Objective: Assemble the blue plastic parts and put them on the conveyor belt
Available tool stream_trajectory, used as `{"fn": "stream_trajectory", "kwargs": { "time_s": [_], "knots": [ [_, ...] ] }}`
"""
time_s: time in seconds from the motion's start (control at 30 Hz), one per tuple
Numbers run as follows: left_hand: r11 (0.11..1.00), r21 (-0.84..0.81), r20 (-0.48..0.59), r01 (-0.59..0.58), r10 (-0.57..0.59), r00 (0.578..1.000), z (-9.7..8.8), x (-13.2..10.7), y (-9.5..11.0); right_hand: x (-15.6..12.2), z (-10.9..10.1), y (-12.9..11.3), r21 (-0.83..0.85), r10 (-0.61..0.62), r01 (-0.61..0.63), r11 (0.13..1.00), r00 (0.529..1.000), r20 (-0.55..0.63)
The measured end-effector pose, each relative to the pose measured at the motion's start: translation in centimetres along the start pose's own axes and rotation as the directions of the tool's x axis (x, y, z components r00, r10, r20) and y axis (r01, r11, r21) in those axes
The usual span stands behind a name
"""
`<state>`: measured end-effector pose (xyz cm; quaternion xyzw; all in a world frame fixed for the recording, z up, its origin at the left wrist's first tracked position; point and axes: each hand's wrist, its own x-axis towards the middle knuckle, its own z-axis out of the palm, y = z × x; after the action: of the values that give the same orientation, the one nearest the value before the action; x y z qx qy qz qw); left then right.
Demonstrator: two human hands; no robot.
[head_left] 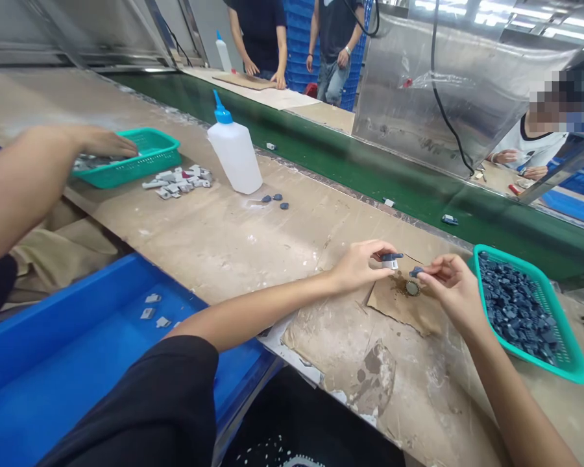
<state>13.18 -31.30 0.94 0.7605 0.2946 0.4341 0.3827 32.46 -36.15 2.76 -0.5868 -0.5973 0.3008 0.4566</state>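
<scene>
My left hand (360,264) pinches a small grey and dark blue part (392,261) between thumb and fingers. My right hand (450,285) pinches a small dark blue piece (416,272) just right of it. Both hover over a stained cardboard scrap (401,308) that bears a small round glue cap (412,288). A green basket (571,363) full of dark blue pieces sits by my right wrist.
A white glue bottle (235,152) with a blue nozzle stands mid-table near loose grey parts (180,181). A co-worker's hand (104,141) reaches into a second green basket (150,155) at left. A blue bin (53,350) lies below; a green conveyor belt (370,172) runs behind.
</scene>
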Motion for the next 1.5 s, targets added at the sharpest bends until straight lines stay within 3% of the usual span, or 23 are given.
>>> {"fn": "stream_trajectory", "kwargs": {
  "time_s": [0.1,0.2,0.37,0.57,0.73,0.97,1.1,1.2,1.27,1.33,1.4,1.47,1.5],
  "knots": [
    [0.988,0.121,-0.010,-0.095,0.097,0.995,-0.2,-0.2,0.5,0.2,1.1,-1.5,0.370,0.161,-0.163,0.914,0.986,0.037],
    [0.975,0.184,-0.016,-0.124,0.129,0.992,-0.2,-0.3,0.5,0.3,2.2,-2.5,0.493,0.218,-0.230,0.839,0.972,0.083],
    [0.927,0.270,-0.031,-0.262,0.280,0.959,-0.3,-0.3,-0.3,0.1,3.1,-2.7,0.545,0.230,-0.240,0.804,0.969,0.087],
    [0.798,0.420,0.067,-0.432,0.448,0.892,-0.1,-0.4,0.0,-0.2,3.3,-2.9,0.636,0.229,-0.230,0.737,0.970,0.086],
    [0.733,0.494,0.099,-0.468,0.487,0.868,0.8,-0.1,-0.3,-0.4,3.6,-2.6,0.675,0.229,-0.185,0.714,0.973,0.025],
    [0.706,0.539,0.103,-0.460,0.487,0.867,1.5,0.9,-0.4,0.2,3.8,-1.6,0.706,0.241,-0.172,0.687,0.971,0.002],
    [0.675,0.561,0.127,-0.480,0.503,0.855,1.2,1.4,-0.2,0.8,3.3,-1.8,0.578,0.185,-0.139,0.804,0.982,-0.022],
    [0.630,0.577,0.199,-0.521,0.510,0.837,1.4,2.5,-0.1,1.5,2.5,-1.8,0.332,0.078,-0.049,0.942,0.994,-0.075],
    [0.585,0.567,0.292,-0.579,0.515,0.806,1.8,4.4,-0.3,2.5,1.3,-1.4,0.110,-0.034,0.049,0.993,0.990,-0.135],
    [0.558,0.568,0.385,-0.605,0.470,0.795,2.2,7.3,-1.2,3.7,-0.7,-0.2,-0.075,-0.149,0.138,0.988,0.975,-0.167],
    [0.584,0.635,0.407,-0.505,0.302,0.862,2.0,10.8,-2.7,4.7,-3.6,1.6,-0.290,-0.257,0.210,0.934,0.957,-0.136],
    [0.597,0.737,0.346,-0.316,0.068,0.936,1.3,13.9,-4.5,4.7,-7.0,3.8,-0.516,-0.336,0.242,0.822,0.937,-0.096],
    [0.585,0.778,0.301,-0.227,-0.031,0.953,0.9,15.1,-5.3,4.3,-8.7,5.0,-0.568,-0.348,0.265,0.779,0.937,-0.039]
  ]
}}
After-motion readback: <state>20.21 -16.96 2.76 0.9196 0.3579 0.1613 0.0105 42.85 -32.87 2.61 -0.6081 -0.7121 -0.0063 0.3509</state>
